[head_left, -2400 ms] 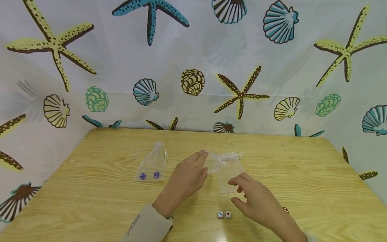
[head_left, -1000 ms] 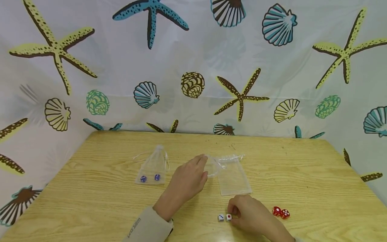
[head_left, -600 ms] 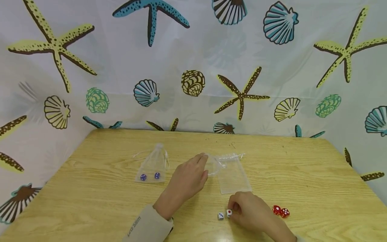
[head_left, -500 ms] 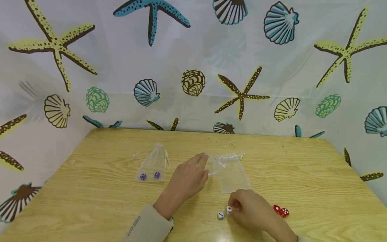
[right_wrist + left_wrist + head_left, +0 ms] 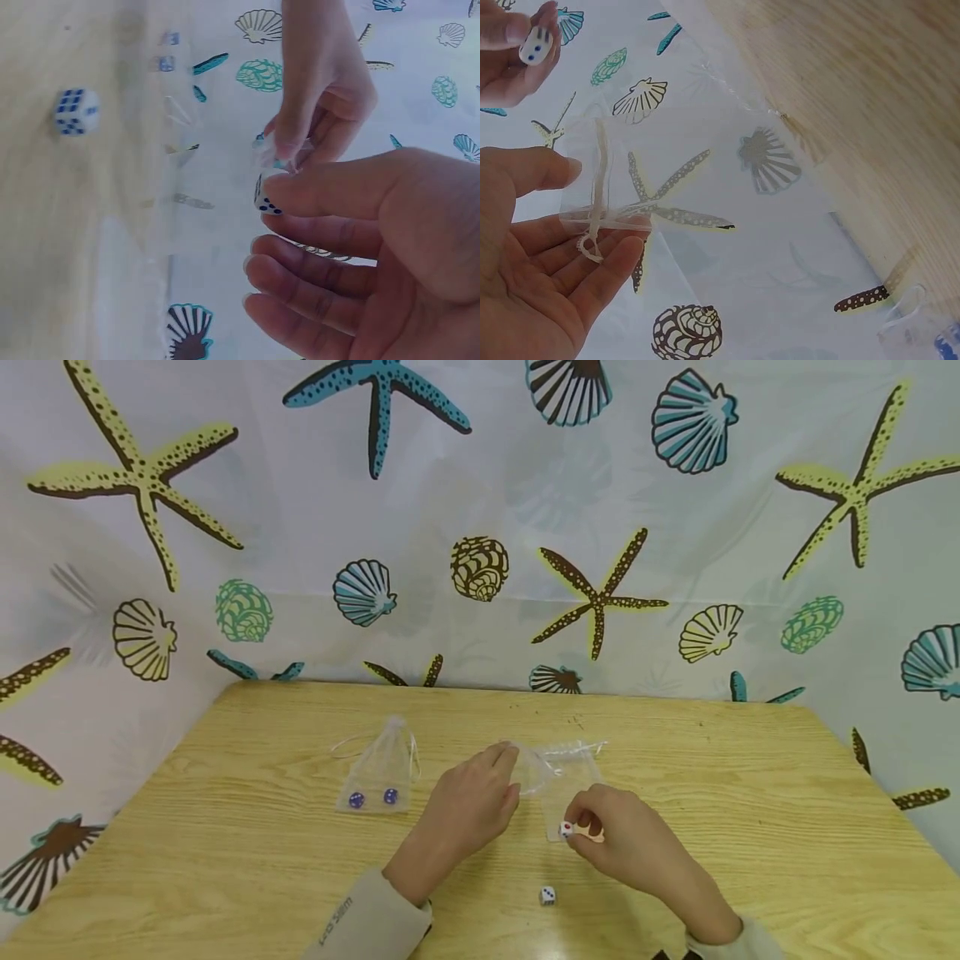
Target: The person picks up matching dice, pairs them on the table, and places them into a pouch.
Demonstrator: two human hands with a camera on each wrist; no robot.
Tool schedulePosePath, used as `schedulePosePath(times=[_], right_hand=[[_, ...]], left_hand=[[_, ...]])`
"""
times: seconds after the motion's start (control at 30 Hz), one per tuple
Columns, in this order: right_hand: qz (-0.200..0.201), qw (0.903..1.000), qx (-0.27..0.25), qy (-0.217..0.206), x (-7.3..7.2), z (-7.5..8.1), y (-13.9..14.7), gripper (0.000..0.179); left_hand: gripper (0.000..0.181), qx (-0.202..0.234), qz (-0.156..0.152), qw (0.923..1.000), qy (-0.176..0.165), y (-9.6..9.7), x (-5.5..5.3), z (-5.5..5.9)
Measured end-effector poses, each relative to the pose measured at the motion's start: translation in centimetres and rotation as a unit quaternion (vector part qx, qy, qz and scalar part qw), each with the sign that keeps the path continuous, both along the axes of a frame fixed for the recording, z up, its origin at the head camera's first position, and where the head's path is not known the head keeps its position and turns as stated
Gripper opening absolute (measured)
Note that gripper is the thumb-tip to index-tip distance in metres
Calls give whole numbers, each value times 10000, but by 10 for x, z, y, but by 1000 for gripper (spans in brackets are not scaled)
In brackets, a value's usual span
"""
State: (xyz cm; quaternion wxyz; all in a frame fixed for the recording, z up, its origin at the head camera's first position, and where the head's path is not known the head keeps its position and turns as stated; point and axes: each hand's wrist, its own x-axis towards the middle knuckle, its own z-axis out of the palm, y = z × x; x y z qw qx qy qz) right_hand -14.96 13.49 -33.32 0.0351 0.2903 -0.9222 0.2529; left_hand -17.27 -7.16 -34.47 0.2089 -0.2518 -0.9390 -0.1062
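Note:
My left hand (image 5: 468, 802) holds the mouth of a sheer white drawstring bag (image 5: 534, 772); in the left wrist view its thumb and fingers are at the bag's drawn edge (image 5: 600, 172). A white die (image 5: 566, 829) is pinched between thumb and index finger of my right hand (image 5: 630, 839), over the lower end of the bag. The right wrist view shows this die (image 5: 267, 196) close to the left hand, the other right fingers loosely bent. A second white die (image 5: 548, 896) lies on the table in front of the bag.
To the left lies another sheer drawstring bag (image 5: 384, 756) with two blue dice (image 5: 356, 800) inside. The wooden table (image 5: 750, 793) meets a white cloth (image 5: 450, 635) printed with shells and starfish at its back and sides. The red dice are hidden by my right forearm.
My right hand came down to the white dice, picked up the right one and carried it forward over the bag. The left hand stayed at the bag's mouth. The red dice became hidden.

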Motion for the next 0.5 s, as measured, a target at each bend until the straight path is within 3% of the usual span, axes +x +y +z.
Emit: schedulePosePath(times=[0.2,0.5], right_hand=[[-345,9987,-87,366,-4,10,-11,8],[-567,9963,-261,586,-5,15,-24,9]], left_hand=[[41,-49,-8,10000,-23,1,0,0],[41,-210,-40,9998,-5,1,2,0]])
